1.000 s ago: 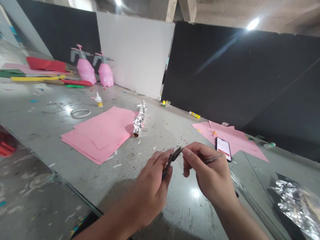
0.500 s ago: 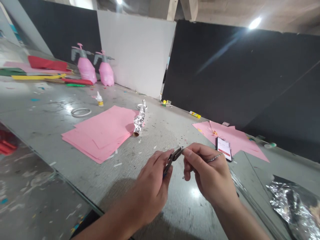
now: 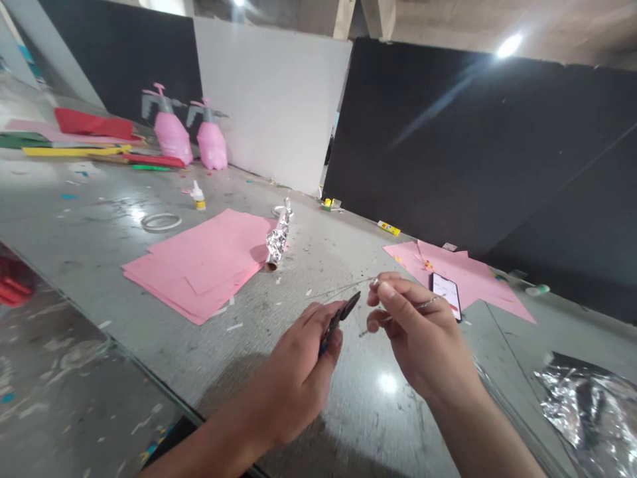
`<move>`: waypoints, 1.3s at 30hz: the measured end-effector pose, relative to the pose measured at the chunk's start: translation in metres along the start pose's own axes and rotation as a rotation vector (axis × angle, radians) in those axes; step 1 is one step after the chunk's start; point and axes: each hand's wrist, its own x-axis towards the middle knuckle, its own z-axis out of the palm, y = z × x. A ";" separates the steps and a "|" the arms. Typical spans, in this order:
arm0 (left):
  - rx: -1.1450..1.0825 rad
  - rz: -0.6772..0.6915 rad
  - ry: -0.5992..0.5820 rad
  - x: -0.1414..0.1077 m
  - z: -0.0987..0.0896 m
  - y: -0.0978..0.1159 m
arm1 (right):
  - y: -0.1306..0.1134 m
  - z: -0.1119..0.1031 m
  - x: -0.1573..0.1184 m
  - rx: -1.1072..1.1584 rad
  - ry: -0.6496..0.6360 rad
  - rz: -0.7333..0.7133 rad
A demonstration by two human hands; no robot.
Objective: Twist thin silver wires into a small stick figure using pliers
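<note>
one bare left hand (image 3: pixel 293 378) is clenching small dark pliers (image 3: pixel 337 325) while the bare right hand (image 3: pixel 423 338) is pinching thin silver wire (image 3: pixel 348 287), with a crinkled silver-foil tube (image 3: pixel 277 240) lying beyond.

A ceiling lamp (image 3: pixel 509 46) glares; wide-angle edges warp.

The only view comes from a camera worn on the person's head, above and behind the hands, facing forward and tilted down. The left hand (image 3: pixel 291 382) and right hand (image 3: pixel 423 338) sit close to it in the lower middle of the frame, forearms entering from the bottom edge. The desk (image 3: pixel 99 219) stretches away ahead of them to the black panel (image 3: pixel 472 146) and white panel (image 3: pixel 269 99), well off, with the ceiling (image 3: pixel 497 20) along the top edge.
</note>
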 end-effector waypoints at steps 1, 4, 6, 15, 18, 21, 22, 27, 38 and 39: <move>-0.006 -0.013 -0.001 0.000 -0.001 0.001 | -0.001 0.000 0.001 0.058 0.020 0.018; -0.027 -0.032 -0.014 0.000 -0.003 0.005 | -0.003 0.000 0.004 0.196 0.038 0.138; -0.034 -0.045 0.007 0.001 -0.004 0.007 | -0.004 0.000 0.005 0.259 0.019 0.213; -0.407 -0.187 0.157 0.018 0.005 0.016 | 0.001 0.008 0.002 0.286 0.009 0.291; -0.580 -0.204 0.233 0.024 0.012 0.019 | 0.002 0.011 0.000 0.249 0.010 0.307; -0.714 -0.232 0.317 0.027 0.017 0.020 | 0.001 0.012 -0.001 0.249 -0.053 0.314; -0.739 -0.251 0.349 0.028 0.018 0.020 | 0.001 0.011 -0.002 0.255 -0.079 0.316; -0.769 -0.332 0.518 0.031 0.015 0.016 | 0.004 0.006 -0.002 0.089 -0.185 0.237; -0.666 -0.274 0.408 0.028 0.011 0.011 | 0.002 0.005 0.001 -0.170 -0.066 0.102; -0.629 -0.265 0.366 0.023 0.009 0.008 | 0.001 0.005 0.002 -0.054 -0.057 0.167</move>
